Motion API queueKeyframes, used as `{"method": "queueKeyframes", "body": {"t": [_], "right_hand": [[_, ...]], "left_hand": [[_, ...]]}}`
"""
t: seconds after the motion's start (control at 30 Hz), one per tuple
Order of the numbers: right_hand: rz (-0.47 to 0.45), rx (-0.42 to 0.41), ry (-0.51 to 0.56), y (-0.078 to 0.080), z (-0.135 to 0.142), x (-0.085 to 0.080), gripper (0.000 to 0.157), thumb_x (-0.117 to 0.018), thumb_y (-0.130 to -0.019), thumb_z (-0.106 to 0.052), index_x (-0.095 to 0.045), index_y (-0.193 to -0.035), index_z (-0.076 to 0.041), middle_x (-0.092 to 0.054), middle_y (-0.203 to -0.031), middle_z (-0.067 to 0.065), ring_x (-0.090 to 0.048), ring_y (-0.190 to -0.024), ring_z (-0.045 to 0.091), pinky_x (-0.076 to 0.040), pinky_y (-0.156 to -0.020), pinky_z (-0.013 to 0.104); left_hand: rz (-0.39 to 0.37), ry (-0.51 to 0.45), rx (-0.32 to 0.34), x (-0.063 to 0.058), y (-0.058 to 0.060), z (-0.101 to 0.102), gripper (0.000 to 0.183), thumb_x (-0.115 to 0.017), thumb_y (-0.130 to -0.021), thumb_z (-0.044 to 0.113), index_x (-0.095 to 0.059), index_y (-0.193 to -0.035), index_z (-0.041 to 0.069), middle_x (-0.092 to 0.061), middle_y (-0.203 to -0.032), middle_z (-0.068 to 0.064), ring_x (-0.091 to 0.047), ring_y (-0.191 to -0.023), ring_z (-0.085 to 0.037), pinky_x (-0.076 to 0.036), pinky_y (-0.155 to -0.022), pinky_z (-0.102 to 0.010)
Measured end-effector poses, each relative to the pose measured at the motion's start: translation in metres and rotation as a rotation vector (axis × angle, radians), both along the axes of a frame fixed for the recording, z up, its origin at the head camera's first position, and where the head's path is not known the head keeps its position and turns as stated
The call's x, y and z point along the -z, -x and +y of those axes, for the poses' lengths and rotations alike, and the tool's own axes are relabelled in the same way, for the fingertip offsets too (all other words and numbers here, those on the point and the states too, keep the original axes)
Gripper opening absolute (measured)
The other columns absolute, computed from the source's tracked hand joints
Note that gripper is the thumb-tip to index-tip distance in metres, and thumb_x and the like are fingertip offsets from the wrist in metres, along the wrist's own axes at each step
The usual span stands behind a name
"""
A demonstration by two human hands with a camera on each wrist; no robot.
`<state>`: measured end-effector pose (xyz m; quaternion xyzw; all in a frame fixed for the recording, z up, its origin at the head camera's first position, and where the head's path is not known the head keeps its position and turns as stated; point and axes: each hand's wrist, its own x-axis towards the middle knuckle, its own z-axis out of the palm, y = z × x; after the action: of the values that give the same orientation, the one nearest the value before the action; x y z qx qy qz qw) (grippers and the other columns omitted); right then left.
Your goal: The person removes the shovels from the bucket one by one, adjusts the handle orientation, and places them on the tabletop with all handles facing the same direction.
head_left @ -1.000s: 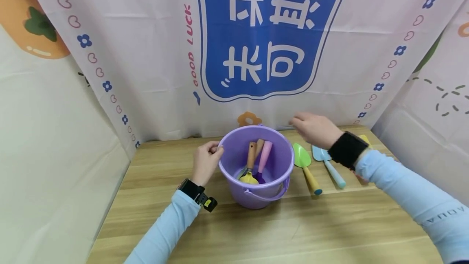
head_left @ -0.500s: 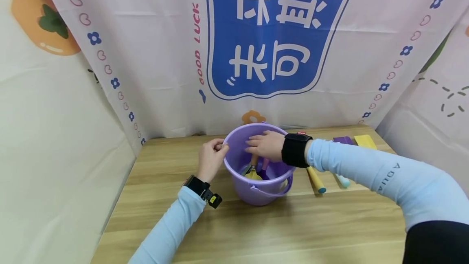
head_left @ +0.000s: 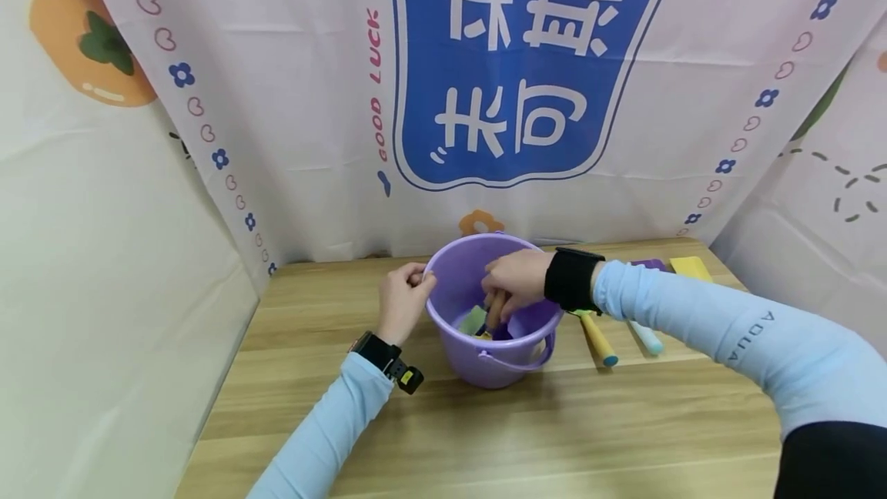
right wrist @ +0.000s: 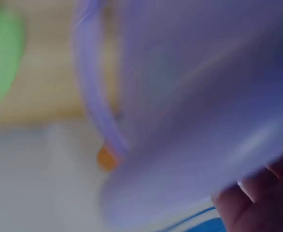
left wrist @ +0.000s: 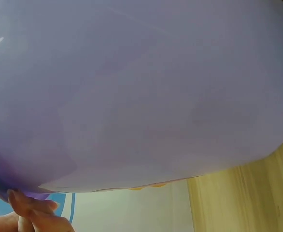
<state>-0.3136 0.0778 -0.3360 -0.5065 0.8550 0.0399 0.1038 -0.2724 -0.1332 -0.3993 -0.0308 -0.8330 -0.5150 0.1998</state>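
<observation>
A purple bucket (head_left: 485, 364) stands upright on the wooden table, its carrying handle hanging down at the front right. My left hand (head_left: 405, 303) pinches the left side of the rim; in the left wrist view its fingertips (left wrist: 35, 212) show at the rim beside the large bucket wall. Inside the bucket, my right hand (head_left: 516, 279) grips the brown handle (head_left: 495, 313) of a small garden tool. A pale green piece (head_left: 473, 320) lies beside it, with bits of yellow and purple below. The right wrist view is blurred, with fingers (right wrist: 238, 203) curving over the rim.
To the right of the bucket lie a green trowel with a yellow handle (head_left: 598, 341) and a tool with a pale blue handle (head_left: 647, 339). Farther back are a purple piece (head_left: 651, 264) and a yellow one (head_left: 691, 268). A printed cloth (head_left: 312, 137) hangs behind the table.
My right hand has come from over the tools on the right into the bucket and taken hold of a brown handle, which has shifted. The left hand stays at the rim.
</observation>
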Motion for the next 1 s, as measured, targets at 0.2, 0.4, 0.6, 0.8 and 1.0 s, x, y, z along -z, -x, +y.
{"method": "queueKeyframes", "body": {"t": [0.2,0.4,0.6,0.8,1.0], "right_hand": [[-0.408,0.209,0.019,-0.011,-0.007,-0.005,0.030,-0.059,-0.088,-0.041,-0.068,-0.079,-0.014,-0.068,-0.070,-0.003,-0.062,-0.061,0.007,-0.047,-0.059,0.023],[-0.497,0.304,0.007,-0.016,-0.006,-0.006,0.029,-0.056,-0.092,-0.031,-0.072,-0.077,-0.012,-0.067,-0.064,0.003,-0.063,-0.051,0.016,-0.049,-0.048,0.025],[-0.554,0.317,0.058,-0.022,-0.001,-0.009,0.026,-0.063,-0.087,-0.022,-0.073,-0.071,-0.005,-0.067,-0.063,0.004,-0.055,-0.043,0.008,-0.044,-0.042,0.020],[-0.682,0.403,0.135,-0.027,0.005,-0.014,0.017,-0.061,-0.088,-0.016,-0.075,-0.086,-0.008,-0.071,-0.087,0.001,-0.052,-0.043,0.005,-0.041,-0.042,0.016],[-0.745,0.455,0.194,-0.032,0.021,-0.042,0.018,-0.061,-0.088,-0.019,-0.074,-0.093,-0.006,-0.068,-0.088,0.002,-0.049,-0.047,0.006,-0.040,-0.047,0.017]], "left_hand": [[0.008,-0.010,-0.004,-0.001,0.000,-0.001,0.018,-0.063,-0.080,0.008,-0.069,-0.093,-0.003,-0.056,-0.068,-0.005,-0.049,-0.060,-0.015,-0.040,-0.051,-0.023],[0.008,-0.015,-0.002,-0.002,0.000,-0.001,0.018,-0.063,-0.080,0.008,-0.069,-0.093,-0.003,-0.055,-0.067,-0.005,-0.049,-0.060,-0.015,-0.040,-0.052,-0.023],[0.007,-0.017,0.000,-0.001,0.000,-0.002,0.019,-0.062,-0.080,0.009,-0.069,-0.093,-0.003,-0.055,-0.067,-0.005,-0.049,-0.059,-0.015,-0.040,-0.052,-0.023],[0.011,-0.016,-0.002,0.000,0.000,0.000,0.018,-0.062,-0.080,0.008,-0.069,-0.093,-0.003,-0.055,-0.066,-0.004,-0.049,-0.059,-0.014,-0.040,-0.052,-0.023],[0.018,-0.023,-0.002,0.001,0.001,0.001,0.018,-0.062,-0.080,0.008,-0.069,-0.092,-0.003,-0.056,-0.066,-0.005,-0.049,-0.058,-0.014,-0.039,-0.052,-0.023]]}}
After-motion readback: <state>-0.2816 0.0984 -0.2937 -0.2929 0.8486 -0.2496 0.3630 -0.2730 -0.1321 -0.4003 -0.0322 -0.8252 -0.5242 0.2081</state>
